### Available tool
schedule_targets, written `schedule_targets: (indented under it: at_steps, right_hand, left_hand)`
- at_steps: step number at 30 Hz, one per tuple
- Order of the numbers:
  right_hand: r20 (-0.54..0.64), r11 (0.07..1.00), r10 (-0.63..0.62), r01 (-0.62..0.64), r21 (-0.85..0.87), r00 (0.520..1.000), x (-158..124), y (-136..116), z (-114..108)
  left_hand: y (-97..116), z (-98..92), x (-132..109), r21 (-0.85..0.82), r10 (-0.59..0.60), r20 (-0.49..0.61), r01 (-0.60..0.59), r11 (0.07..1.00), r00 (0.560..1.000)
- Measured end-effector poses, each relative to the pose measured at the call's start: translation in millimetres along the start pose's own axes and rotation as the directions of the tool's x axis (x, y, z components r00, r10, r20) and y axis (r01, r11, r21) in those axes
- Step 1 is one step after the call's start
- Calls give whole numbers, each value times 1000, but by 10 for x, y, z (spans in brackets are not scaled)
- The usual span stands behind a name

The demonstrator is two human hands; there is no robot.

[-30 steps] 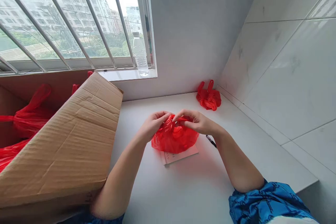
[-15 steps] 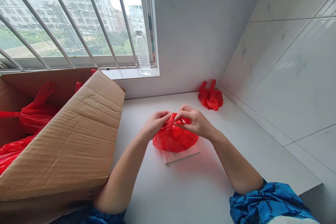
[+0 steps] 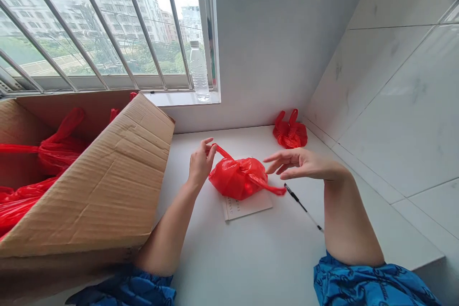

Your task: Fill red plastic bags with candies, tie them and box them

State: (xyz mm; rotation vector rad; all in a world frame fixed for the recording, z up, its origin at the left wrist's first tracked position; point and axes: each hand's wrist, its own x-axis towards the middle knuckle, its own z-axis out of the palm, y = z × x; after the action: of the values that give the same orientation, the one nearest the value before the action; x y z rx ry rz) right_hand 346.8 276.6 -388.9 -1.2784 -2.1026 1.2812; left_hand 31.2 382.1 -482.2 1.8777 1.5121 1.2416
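Observation:
A knotted red plastic bag (image 3: pixel 236 179) rests on a white notebook (image 3: pixel 247 206) in the middle of the white surface. My left hand (image 3: pixel 201 160) pinches one handle of the bag at its left side. To the bag's right, my right hand (image 3: pixel 299 163) is held with its fingers apart and nothing in them. The bag's other handle lies loose, pointing right beneath that hand. A black and clear pen (image 3: pixel 302 204) lies on the surface below my right hand.
An open cardboard box (image 3: pixel 118 177) with red bags (image 3: pixel 59 153) inside stands at the left. A smaller red bag (image 3: pixel 289 134) sits by the back wall. A clear bottle (image 3: pixel 199 74) is on the windowsill. Tiled wall at right.
The bag's two handles are now spread apart, with a knot between them. My right hand has let go and moved right; my left hand has moved left. The pen has come into sight.

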Motion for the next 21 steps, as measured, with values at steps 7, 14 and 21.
schedule_targets:
  at_steps: [7,14,21]
  right_hand:
    - [-298,883,148,-262,-389,943,197,386,421]
    - [-288,896,-302,168,-410,909,673,467,1067]
    - [-438,880,-266,31,-474,859,908,777,1247]
  left_hand:
    - [276,-191,-357,223,-75,422,-24,975,903]
    - [210,183,-634,111,387,364,-453,885,847]
    - [-8,419,-727,355,291,367,-422,834,884]
